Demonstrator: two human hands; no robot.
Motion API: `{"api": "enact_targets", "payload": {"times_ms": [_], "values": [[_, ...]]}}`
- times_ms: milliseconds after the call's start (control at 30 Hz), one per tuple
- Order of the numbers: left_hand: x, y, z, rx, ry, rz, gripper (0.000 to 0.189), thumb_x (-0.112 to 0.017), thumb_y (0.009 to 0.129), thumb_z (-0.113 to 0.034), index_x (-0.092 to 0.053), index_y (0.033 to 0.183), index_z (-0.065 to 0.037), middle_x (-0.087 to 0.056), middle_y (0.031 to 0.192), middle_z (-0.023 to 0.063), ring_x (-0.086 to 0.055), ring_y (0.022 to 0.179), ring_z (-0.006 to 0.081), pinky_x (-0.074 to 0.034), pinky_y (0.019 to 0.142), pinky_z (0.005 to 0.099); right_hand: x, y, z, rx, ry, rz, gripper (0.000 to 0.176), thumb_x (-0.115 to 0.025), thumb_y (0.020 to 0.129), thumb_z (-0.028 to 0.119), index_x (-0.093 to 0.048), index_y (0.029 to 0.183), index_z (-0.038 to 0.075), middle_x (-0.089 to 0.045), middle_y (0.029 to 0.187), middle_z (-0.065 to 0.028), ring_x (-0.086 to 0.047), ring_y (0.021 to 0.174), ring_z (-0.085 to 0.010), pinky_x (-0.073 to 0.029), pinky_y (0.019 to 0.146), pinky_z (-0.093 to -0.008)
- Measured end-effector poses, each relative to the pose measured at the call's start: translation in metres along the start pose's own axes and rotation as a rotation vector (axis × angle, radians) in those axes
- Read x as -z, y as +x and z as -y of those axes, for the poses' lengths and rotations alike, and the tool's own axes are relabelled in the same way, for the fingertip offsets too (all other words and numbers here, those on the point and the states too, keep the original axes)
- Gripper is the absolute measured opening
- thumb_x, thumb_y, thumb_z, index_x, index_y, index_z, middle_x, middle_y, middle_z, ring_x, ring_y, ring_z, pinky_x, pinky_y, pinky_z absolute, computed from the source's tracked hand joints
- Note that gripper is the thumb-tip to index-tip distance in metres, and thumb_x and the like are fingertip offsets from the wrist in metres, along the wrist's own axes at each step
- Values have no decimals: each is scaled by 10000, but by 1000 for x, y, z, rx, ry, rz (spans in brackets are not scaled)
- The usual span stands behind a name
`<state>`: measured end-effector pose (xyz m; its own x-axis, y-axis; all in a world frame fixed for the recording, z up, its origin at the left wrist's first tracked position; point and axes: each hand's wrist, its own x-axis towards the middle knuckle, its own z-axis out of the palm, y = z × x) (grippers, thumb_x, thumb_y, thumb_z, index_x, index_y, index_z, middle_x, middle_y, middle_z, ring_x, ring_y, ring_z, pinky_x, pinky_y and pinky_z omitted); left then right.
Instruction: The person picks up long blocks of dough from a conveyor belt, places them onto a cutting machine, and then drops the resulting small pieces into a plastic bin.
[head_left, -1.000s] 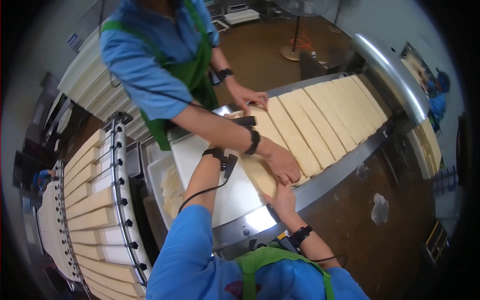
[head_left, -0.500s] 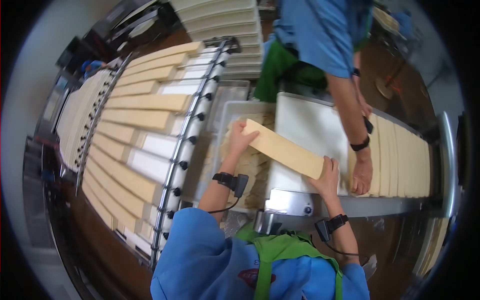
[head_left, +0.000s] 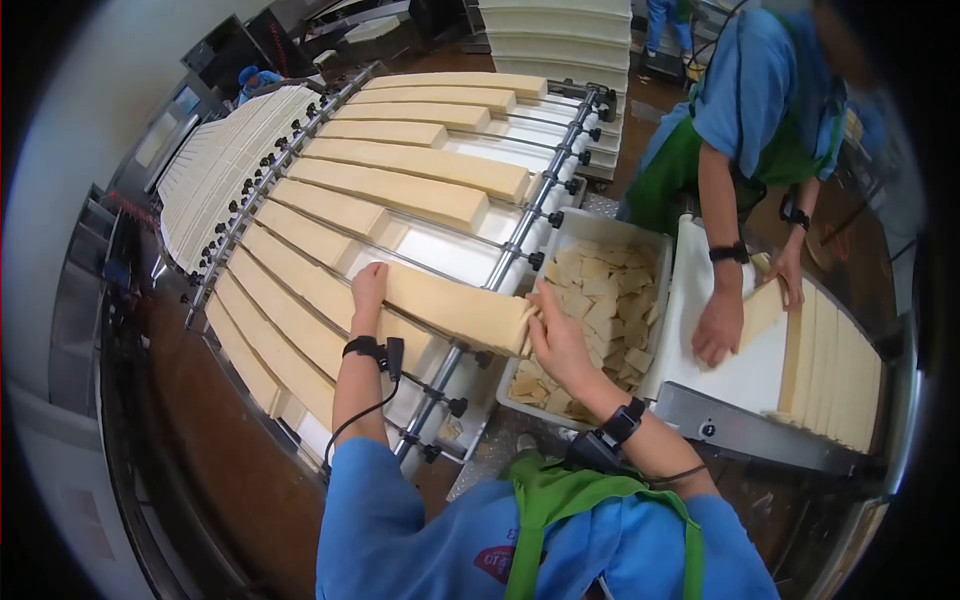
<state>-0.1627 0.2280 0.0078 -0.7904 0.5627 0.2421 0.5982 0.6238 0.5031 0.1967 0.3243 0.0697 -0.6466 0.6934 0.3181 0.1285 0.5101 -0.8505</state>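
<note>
A long pale-yellow dough strip (head_left: 455, 310) stretches between my hands over the lanes of the slatted conveyor (head_left: 462, 255). My left hand (head_left: 369, 288) is closed at its far left end. At the right end, near the conveyor's metal rail, my right hand (head_left: 560, 342) grips it between thumb and fingers. Other dough strips (head_left: 390, 190) lie in parallel lanes beside it. Just right of my right hand stands a white bin (head_left: 665, 285) of cut dough scraps (head_left: 605, 300).
Across the bin, a co-worker in a blue shirt and green apron handles a dough strip (head_left: 765, 315) on a white belt (head_left: 690, 300). Several strips (head_left: 835, 370) lie side by side at its right end. Black knobs (head_left: 535, 260) stick out from the conveyor rail (head_left: 520, 235).
My view has turned left. My hands have gone from above the white belt and bin to the slatted conveyor, with a strip between them in both frames. The co-worker's hands now handle a strip.
</note>
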Motion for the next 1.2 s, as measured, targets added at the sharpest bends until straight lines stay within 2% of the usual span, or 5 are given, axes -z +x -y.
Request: {"api": "enact_targets", "payload": {"times_ms": [200,267,467,1067,1200], "values": [[-6,-2,-35,-481,175,-337,340,-577,760,-149,-535,1074,-25,-533,1069,197,-484,1022,359,-384,883,409,-64,28,-7,1,111,92,508,-449,798,34,-312,1287,47,-536,1091,-173,-571,737,-230,-449,685,-319],[0,-32,-74,-457,-391,-1,328,-587,735,-132,-540,1045,-37,-521,1078,199,-466,1035,374,-361,898,421,-92,28,-21,-5,135,161,512,-453,777,25,-333,1274,41,-524,1103,-176,-571,765,-214,-446,696,-316],[0,-105,-108,-818,-49,123,348,-614,654,-114,-587,1000,-86,-485,1165,197,-427,1111,350,-318,927,432,-79,23,-48,-50,276,54,511,-472,740,32,-369,1240,12,-509,1107,-188,-527,972,-240,-415,840,-315],[-6,-104,-173,-475,290,411,330,-588,681,-64,-588,1010,-58,-468,1194,220,-454,1089,366,-363,915,425,312,-263,-161,-696,-652,-895,505,-647,705,203,-461,1100,-49,-461,1071,-215,-528,872,-352,-447,756,-392],[-66,-143,-306,-871,-27,499,302,-585,750,-130,-571,1036,-33,-511,1146,202,-488,1058,347,-397,888,380,347,-270,-170,-927,-660,-823,582,-682,679,268,-435,1060,-97,-436,1027,-246,-501,915,-409,-443,776,-415]]}}
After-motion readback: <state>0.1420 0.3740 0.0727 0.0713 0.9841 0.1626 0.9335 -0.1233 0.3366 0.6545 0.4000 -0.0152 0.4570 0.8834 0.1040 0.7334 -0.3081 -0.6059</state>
